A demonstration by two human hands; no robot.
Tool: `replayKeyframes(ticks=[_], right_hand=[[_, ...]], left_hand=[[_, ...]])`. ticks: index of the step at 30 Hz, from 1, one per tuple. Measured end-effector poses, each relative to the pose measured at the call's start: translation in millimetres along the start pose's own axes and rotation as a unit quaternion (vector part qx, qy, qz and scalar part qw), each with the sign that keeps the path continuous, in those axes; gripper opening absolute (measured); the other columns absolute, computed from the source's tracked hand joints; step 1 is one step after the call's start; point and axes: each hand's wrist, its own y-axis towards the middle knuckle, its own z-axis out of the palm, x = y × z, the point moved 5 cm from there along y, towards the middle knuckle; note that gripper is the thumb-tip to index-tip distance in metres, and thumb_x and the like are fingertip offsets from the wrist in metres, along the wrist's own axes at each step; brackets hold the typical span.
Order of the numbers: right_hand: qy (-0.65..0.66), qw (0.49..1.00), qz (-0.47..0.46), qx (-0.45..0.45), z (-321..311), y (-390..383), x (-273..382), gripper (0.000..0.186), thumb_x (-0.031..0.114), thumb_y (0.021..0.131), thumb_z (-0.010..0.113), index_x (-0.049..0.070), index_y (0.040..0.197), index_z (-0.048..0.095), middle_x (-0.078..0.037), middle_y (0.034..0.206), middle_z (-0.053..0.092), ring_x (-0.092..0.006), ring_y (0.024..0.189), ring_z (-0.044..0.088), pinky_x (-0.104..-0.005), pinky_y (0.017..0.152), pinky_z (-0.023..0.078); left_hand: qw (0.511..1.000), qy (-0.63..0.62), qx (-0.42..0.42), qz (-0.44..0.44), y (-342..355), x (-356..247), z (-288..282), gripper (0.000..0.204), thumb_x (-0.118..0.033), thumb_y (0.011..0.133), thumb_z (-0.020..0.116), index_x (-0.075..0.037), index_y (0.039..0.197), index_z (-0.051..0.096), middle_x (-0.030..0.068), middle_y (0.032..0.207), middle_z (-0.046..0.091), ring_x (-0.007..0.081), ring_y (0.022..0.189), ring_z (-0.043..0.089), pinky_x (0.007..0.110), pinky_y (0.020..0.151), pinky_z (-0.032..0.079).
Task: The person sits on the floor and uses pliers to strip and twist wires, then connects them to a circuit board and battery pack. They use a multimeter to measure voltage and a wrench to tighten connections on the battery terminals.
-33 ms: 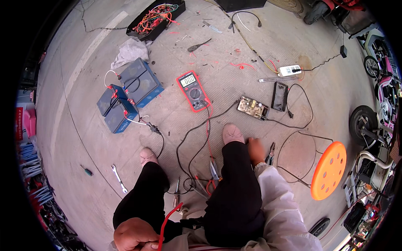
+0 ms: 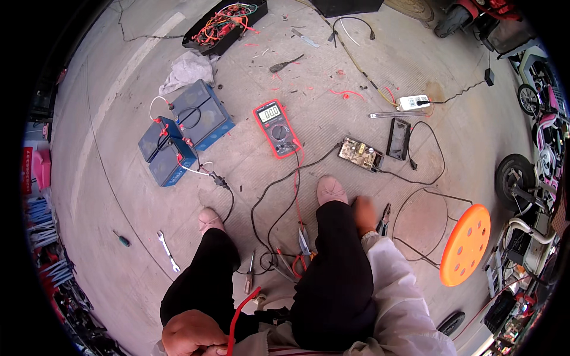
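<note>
My left hand (image 2: 193,332) is closed on a curved red strip (image 2: 243,305), perhaps a wire, at the lower left. My right hand (image 2: 363,215), smeared by motion, is low beside my right shoe (image 2: 331,190), left of pliers (image 2: 384,221); its fingers are unclear. Between my legs lie red-handled scissors or cutters (image 2: 304,246), a screwdriver (image 2: 249,279) and tangled leads. Ahead are a red multimeter (image 2: 275,127), an opened device with exposed circuitry (image 2: 358,154), its black cover (image 2: 396,138) and several blue batteries (image 2: 202,113) wired together.
An orange stool (image 2: 466,243) stands at right, near parked scooters (image 2: 522,184). A power strip (image 2: 412,102), wrench (image 2: 168,252), rag (image 2: 187,71), black tray of wires (image 2: 225,29) and scraps lie on the concrete floor (image 2: 107,178).
My right hand has shifted slightly downward beside the shoe and is still blurred. The view has moved a little; the objects on the floor look unchanged.
</note>
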Motion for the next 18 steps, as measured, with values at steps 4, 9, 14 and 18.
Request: replayKeyframes(ticks=[4, 9, 14, 18], right_hand=[[-0.024, 0.999, -0.04, 0.021, -45.5, 9.4, 41.4, 0.04, 0.029, 0.084, 0.064, 0.012, 0.118, 0.052, -0.016, 0.116, 0.053, -0.0385, 0.107, 0.057, -0.0487, 0.088, 0.048], [0.075, 0.974, -0.21, 0.04, -139.0, 50.3, 134.1, 0.028, 0.023, 0.084, 0.064, 0.004, 0.103, 0.062, -0.02, 0.096, 0.065, -0.0378, 0.1, 0.061, -0.046, 0.084, 0.05], [-0.048, 0.879, -0.455, 0.137, -136.5, 57.7, 209.3, 0.02, 0.021, 0.084, 0.062, 0.006, 0.096, 0.065, -0.02, 0.092, 0.065, -0.0375, 0.095, 0.061, -0.0455, 0.08, 0.05], [-0.053, 0.845, -0.481, 0.228, -72.9, 31.8, 248.3, 0.015, 0.019, 0.081, 0.061, 0.006, 0.087, 0.065, -0.017, 0.09, 0.066, -0.0373, 0.09, 0.062, -0.0463, 0.076, 0.05]], left_hand=[[0.998, 0.018, -0.034, 0.049, -16.3, 6.6, -12.6, 0.013, -0.011, 0.08, 0.074, -0.003, 0.08, 0.063, 0.0076, 0.076, 0.067, 0.0166, 0.06, 0.061, 0.027, 0.051, 0.045], [0.98, 0.061, -0.018, 0.191, -18.5, 1.3, -20.3, 0.024, -0.018, 0.078, 0.073, -0.002, 0.094, 0.066, 0.0082, 0.084, 0.059, 0.0202, 0.071, 0.057, 0.031, 0.055, 0.044], [0.989, 0.08, -0.048, 0.115, -15.2, 5.6, -46.3, 0.026, -0.014, 0.07, 0.073, -0.002, 0.092, 0.067, 0.0057, 0.079, 0.059, 0.0209, 0.068, 0.057, 0.032, 0.054, 0.044], [0.989, 0.079, -0.089, 0.09, -23.4, 16.9, -60.5, 0.026, -0.015, 0.069, 0.073, -0.002, 0.091, 0.067, 0.0057, 0.079, 0.06, 0.0204, 0.067, 0.057, 0.032, 0.054, 0.045]])
